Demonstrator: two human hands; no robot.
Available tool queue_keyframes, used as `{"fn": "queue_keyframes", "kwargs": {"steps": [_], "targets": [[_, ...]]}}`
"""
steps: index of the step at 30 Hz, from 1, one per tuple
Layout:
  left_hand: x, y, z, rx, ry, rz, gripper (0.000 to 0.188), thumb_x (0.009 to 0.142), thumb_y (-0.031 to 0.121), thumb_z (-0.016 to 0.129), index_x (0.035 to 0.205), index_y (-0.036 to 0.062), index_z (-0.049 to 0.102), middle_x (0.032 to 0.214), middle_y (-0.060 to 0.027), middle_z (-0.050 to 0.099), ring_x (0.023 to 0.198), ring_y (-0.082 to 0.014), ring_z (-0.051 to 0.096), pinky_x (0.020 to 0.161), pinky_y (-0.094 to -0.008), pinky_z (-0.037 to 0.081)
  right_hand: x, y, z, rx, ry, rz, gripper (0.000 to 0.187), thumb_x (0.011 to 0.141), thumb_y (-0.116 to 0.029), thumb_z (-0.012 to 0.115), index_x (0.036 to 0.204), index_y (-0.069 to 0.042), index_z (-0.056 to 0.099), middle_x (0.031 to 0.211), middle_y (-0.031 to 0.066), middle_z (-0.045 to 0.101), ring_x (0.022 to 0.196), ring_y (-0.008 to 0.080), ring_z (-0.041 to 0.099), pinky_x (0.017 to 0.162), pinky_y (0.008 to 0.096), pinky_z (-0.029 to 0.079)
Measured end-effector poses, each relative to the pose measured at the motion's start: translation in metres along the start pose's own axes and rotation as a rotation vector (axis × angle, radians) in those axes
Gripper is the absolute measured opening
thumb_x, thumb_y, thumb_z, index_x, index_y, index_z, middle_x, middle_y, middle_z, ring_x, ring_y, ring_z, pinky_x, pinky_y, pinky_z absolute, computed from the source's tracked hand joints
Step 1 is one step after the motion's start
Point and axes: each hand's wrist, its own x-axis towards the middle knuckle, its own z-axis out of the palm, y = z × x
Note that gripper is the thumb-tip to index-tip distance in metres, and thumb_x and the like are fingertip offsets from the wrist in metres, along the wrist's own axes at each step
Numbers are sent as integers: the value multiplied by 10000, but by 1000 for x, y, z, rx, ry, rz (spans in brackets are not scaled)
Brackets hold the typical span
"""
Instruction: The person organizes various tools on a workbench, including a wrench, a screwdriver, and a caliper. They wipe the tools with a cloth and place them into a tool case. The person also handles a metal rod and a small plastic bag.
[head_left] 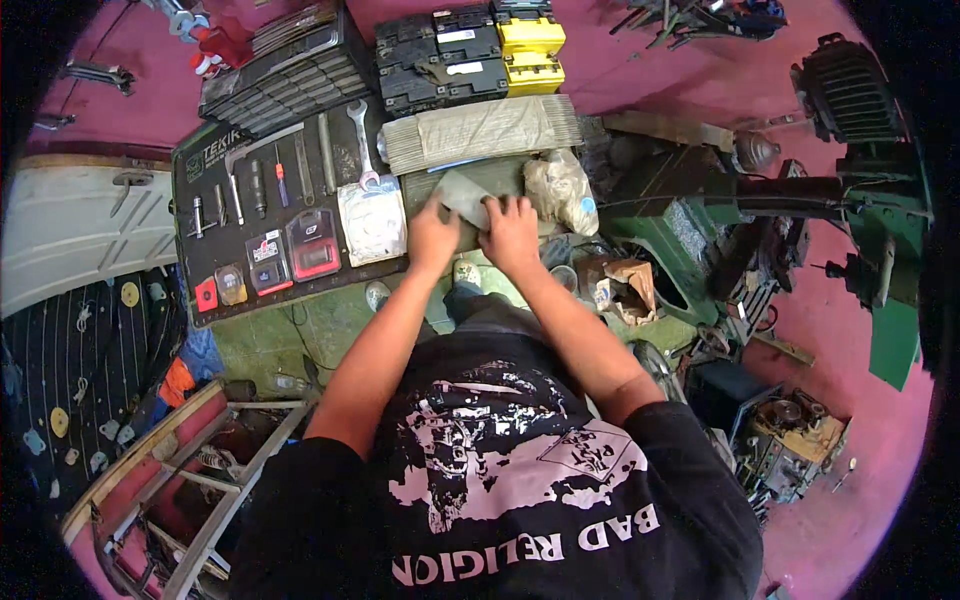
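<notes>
A flat grey rectangular sheet (464, 196) lies tilted between my two hands above the dark surface of the workbench. My left hand (434, 240) is closed on its lower left edge. At the opposite edge, my right hand (513, 235) grips it with the thumb against the side. Whether the sheet is metal or paper I cannot tell. Just right of my right hand sits a crumpled clear plastic bag (562, 192) with something inside. Behind the sheet is a plastic-wrapped stack of thin ribbed strips (482, 133). A white plastic packet (372, 222) lies left of my left hand.
On the bench mat (213, 300) lie a large wrench (361, 135), a screwdriver (281, 185), sockets and several small packs. Black bins (440, 65) and yellow bins (532, 70) stand behind. To the right is a green machine (650, 225); a metal ladder frame (225, 510) leans at lower left.
</notes>
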Motion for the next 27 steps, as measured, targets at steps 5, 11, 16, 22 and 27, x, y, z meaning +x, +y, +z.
{"fn": "queue_keyframes", "kwargs": {"steps": [5,11,16,22,27], "targets": [[4,-11,-20,257,23,110,576,801,180,768,1355,165,610,1148,-182,602,1042,-399,626,872,-471,541,29,12,8,-156,-70,-140,535,780,-141,692,1303,-219,608,1320,105,581,1135,303,513,923,415,417],[13,-13,-22,438,-15,170,541,804,198,784,1323,265,647,1221,-153,604,1053,-371,650,869,-451,554,44,19,26,-138,7,-221,528,869,-110,578,1348,-328,624,1340,86,597,1111,281,537,918,394,426],[20,-31,-20,401,32,218,482,821,182,758,1291,254,676,1217,-120,645,1049,-346,655,874,-429,552,40,15,37,-172,67,-120,539,842,-155,656,1331,-380,639,1123,86,654,993,285,555,832,393,466],[25,-44,-23,410,88,342,421,832,194,740,1252,197,706,1175,-113,679,995,-343,652,870,-410,549,46,16,34,-100,44,-172,492,863,-171,631,1302,-391,665,1056,90,664,992,277,550,836,396,456],[0,-38,-36,478,-75,301,369,820,179,736,1189,166,737,1053,-88,690,937,-310,623,818,-410,552,27,19,14,-74,-120,-226,501,870,-169,618,1309,-404,663,1073,73,666,1021,268,550,853,392,449]]}}
